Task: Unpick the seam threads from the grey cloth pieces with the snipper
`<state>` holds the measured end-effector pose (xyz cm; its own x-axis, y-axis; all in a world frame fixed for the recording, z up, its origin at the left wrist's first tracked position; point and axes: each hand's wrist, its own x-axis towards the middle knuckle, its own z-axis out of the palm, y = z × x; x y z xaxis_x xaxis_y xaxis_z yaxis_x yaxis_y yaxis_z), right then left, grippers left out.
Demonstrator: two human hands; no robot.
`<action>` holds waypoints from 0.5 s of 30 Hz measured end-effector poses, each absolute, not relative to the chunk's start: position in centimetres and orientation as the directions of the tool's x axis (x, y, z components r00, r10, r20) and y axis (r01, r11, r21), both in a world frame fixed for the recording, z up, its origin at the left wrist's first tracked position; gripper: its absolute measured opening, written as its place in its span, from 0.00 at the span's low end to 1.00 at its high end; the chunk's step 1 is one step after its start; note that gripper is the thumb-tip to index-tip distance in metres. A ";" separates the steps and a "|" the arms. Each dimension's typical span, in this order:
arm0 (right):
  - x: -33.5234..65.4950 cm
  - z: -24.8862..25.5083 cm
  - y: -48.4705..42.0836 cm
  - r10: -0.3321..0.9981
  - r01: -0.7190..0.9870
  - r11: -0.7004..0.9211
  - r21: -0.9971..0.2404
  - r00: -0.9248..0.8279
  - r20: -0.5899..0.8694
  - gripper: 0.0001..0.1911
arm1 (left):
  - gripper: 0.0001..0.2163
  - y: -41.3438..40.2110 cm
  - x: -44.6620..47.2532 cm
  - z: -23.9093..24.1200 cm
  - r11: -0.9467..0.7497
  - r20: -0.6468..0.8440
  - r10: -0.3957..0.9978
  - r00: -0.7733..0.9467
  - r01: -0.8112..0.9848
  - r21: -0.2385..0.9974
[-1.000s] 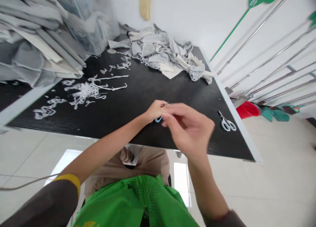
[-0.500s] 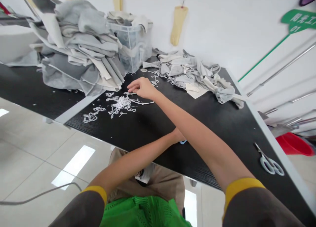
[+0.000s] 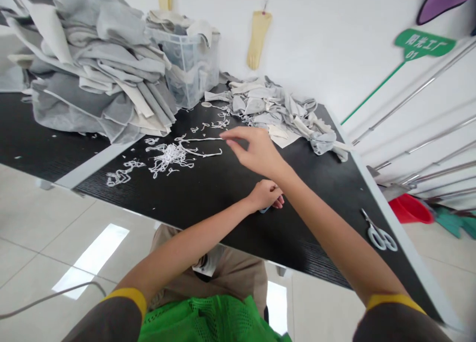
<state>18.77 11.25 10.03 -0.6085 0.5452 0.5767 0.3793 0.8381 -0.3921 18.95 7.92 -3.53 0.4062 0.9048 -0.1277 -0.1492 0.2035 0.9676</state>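
Observation:
My left hand (image 3: pixel 265 195) is closed low over the black table, partly behind my right forearm. Under its fingers shows a light-blue looped handle (image 3: pixel 265 209), apparently of scissors; their blades are hidden. Higher up, my right hand (image 3: pixel 256 147) hovers with curved fingers, thumb and forefinger apart. Its fingertips overlap the end of a white strand (image 3: pixel 203 139) in view; whether they touch it I cannot tell. To its left lies a tangled heap of white strands (image 3: pixel 171 155), with a smaller bunch (image 3: pixel 124 173) beside it.
Grey cloth is piled high (image 3: pixel 100 69) at left, next to a clear plastic bin (image 3: pixel 182 59) of cloth. Cut grey and white pieces (image 3: pixel 275 101) lie at the back. Another pair of scissors (image 3: pixel 379 233) rests near the table's right edge, with a red dustpan (image 3: pixel 411 209) beyond.
My right hand has drawn back to the right from above the strands. My left hand now shows more from behind the right forearm. The view has shifted slightly rightward.

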 end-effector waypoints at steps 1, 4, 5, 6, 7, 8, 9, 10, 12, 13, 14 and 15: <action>21.3 10.1 9.6 0.593 0.421 0.804 -0.419 -0.514 0.620 0.12 | 0.09 8.0 18.9 -3.6 0.228 -0.139 0.898 0.418 -0.172 0.958; 28.4 8.8 5.2 0.741 0.518 0.611 -0.599 -0.108 0.663 0.09 | 0.08 8.2 18.6 -3.4 0.282 -0.158 0.901 0.404 -0.268 0.921; 30.3 7.9 4.0 0.762 0.526 0.535 -0.661 0.037 0.646 0.10 | 0.09 8.3 18.5 -3.3 0.287 -0.158 0.909 0.386 -0.303 0.909; 31.7 6.9 3.0 0.777 0.527 0.462 -0.713 0.147 0.612 0.10 | 0.09 8.4 18.3 -3.3 0.289 -0.158 0.916 0.369 -0.334 0.897; 32.8 5.8 2.1 0.799 0.520 0.395 -0.757 0.213 0.562 0.12 | 0.10 8.4 18.3 -3.2 0.289 -0.155 0.921 0.356 -0.360 0.887; 33.4 4.6 1.3 0.838 0.509 0.331 -0.795 0.229 0.495 0.14 | 0.10 8.4 18.2 -3.1 0.285 -0.150 0.926 0.347 -0.382 0.879; 33.6 3.5 0.7 0.887 0.497 0.267 -0.825 0.208 0.413 0.17 | 0.11 8.4 18.3 -3.0 0.278 -0.139 0.929 0.343 -0.400 0.873; 33.4 2.4 0.2 0.933 0.485 0.203 -0.850 0.167 0.318 0.19 | 0.11 8.3 18.3 -3.0 0.269 -0.124 0.931 0.343 -0.415 0.869; 32.4 0.4 -0.3 0.985 0.460 0.088 -0.884 0.090 0.145 0.22 | 0.13 8.1 18.5 -2.8 0.242 -0.085 0.934 0.347 -0.438 0.866; 31.7 -0.4 -0.3 0.995 0.435 0.049 -0.899 0.058 0.082 0.22 | 0.14 8.0 18.6 -2.8 0.227 -0.065 0.935 0.350 -0.445 0.866; 30.9 -1.1 -0.2 0.999 0.400 0.019 -0.916 0.036 0.037 0.21 | 0.15 7.9 18.6 -2.7 0.212 -0.046 0.935 0.352 -0.448 0.869; 30.3 -1.7 0.1 1.000 0.354 -0.007 -0.935 0.024 0.002 0.20 | 0.15 7.8 18.6 -2.6 0.194 -0.026 0.935 0.353 -0.448 0.873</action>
